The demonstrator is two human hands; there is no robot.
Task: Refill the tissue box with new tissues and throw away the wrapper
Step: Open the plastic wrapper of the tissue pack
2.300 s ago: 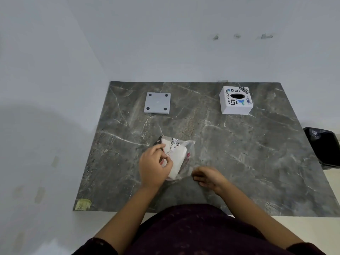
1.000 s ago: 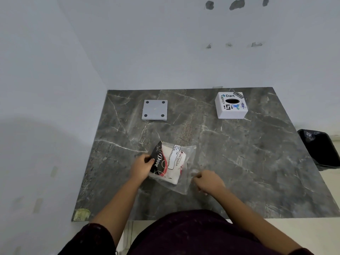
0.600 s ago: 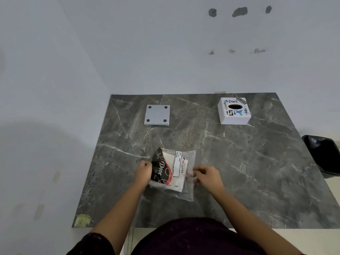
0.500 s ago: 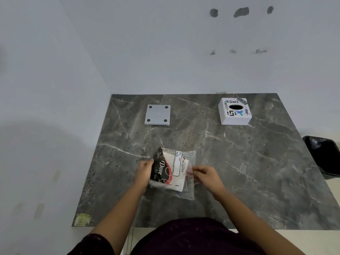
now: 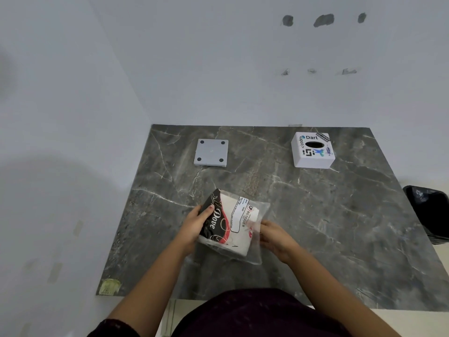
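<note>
A pack of white tissues in a clear plastic wrapper [image 5: 234, 227] with a black and red printed side is held just above the near middle of the dark marble table [image 5: 340, 215]. My left hand [image 5: 196, 224] grips its black left edge. My right hand [image 5: 273, 235] pinches the clear plastic at its right edge. The white tissue box cover [image 5: 313, 150], with stickers and a dark oval slot on top, stands at the far right. Its flat grey base plate [image 5: 211, 152], with dark corner pads, lies apart at the far left.
A bin lined with a black bag [image 5: 430, 212] stands on the floor past the table's right edge. White walls close the table's far and left sides. A yellowish sticker [image 5: 109, 287] marks the near left corner.
The pack was turned so its black printed side faces up. My left hand shifted to its left edge, and my right hand came in from the table to take the right edge.
</note>
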